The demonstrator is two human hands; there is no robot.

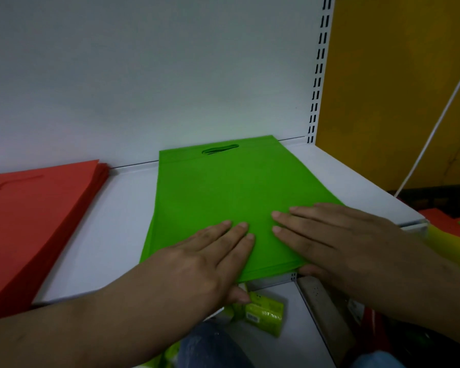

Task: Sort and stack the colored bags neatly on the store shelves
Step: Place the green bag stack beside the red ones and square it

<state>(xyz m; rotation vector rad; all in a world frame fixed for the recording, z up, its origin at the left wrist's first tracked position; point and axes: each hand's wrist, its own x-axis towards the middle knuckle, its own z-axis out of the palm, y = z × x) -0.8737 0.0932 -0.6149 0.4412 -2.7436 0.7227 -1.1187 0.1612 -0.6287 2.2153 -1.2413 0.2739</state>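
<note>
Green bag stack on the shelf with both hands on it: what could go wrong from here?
1. The green bag stack overhangs the white shelf at its front edge; if the left hand and right hand lift off, the near end may droop or slide off.
2. The stack lies skewed to the back wall, so more bags laid on top could end up uneven.
3. Pushing it leftwards could crowd the red bag stack.

Green bags (223, 187), red bags (32, 221), white shelf (112, 235), yellow wall (396, 88), yellow-green packets (263, 312)
</note>
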